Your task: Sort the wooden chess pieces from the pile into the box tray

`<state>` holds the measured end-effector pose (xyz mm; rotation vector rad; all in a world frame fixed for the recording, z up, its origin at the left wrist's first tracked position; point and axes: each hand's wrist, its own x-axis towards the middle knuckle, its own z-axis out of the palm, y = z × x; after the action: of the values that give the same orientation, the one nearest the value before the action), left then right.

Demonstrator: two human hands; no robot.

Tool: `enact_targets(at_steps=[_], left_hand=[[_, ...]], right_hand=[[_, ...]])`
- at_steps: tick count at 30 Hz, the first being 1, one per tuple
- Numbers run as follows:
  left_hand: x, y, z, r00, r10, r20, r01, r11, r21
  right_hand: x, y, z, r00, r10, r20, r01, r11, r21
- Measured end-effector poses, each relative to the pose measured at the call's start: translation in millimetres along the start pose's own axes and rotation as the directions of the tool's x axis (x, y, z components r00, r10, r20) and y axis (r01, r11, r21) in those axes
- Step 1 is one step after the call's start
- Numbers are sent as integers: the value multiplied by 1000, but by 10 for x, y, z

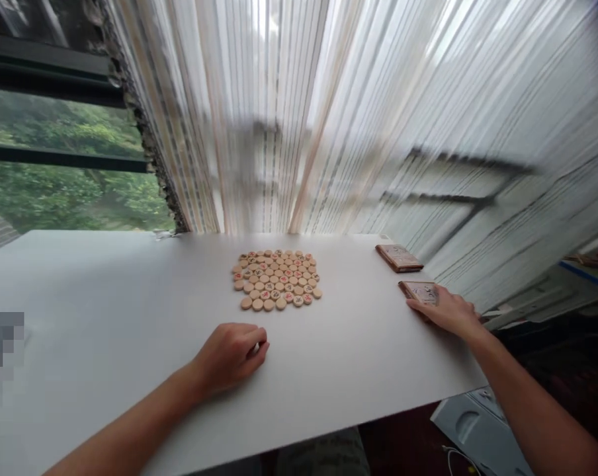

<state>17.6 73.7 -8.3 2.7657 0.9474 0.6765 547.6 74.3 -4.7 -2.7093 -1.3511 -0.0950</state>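
A cluster of round wooden Chinese chess pieces (279,277) lies flat on the white table, several showing red or dark characters and others plain. My left hand (234,354) rests on the table in front of the pieces, apart from them, its fingers curled in loosely with nothing seen in them. At the right side my right hand (450,309) grips a flat brown box with a pale printed top (421,292), thumb on the near side; its palm hides the right part of the box. Just behind lies a similar flat box (399,258).
The white table (130,317) runs from the left to a near edge by my lap. A striped string curtain (279,132) hangs along its far edge, with a window (65,145) at left. Below the table at right is a grey plastic object (472,426) with a white cable.
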Motion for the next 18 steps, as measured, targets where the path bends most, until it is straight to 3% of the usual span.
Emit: enact_targets(at_steps=[5, 8, 12, 18], left_hand=[[-30, -21, 16, 998, -65, 15, 65, 995, -69], [-26, -19, 13, 996, -86, 15, 87, 989, -116], [-20, 0, -13, 995, -104, 4, 103, 980, -173], [-42, -16, -65, 983, -175, -60, 153, 952, -264]], right_hand=[[-648, -263, 25, 993, -58, 106, 64, 996, -61], [-1232, -568, -32, 970, -217, 106, 226, 971, -80], [-1883, -1071, -176, 889, -442, 120, 451, 891, -56], [-2406, -1728, -319, 743, -654, 142, 642, 757, 126]])
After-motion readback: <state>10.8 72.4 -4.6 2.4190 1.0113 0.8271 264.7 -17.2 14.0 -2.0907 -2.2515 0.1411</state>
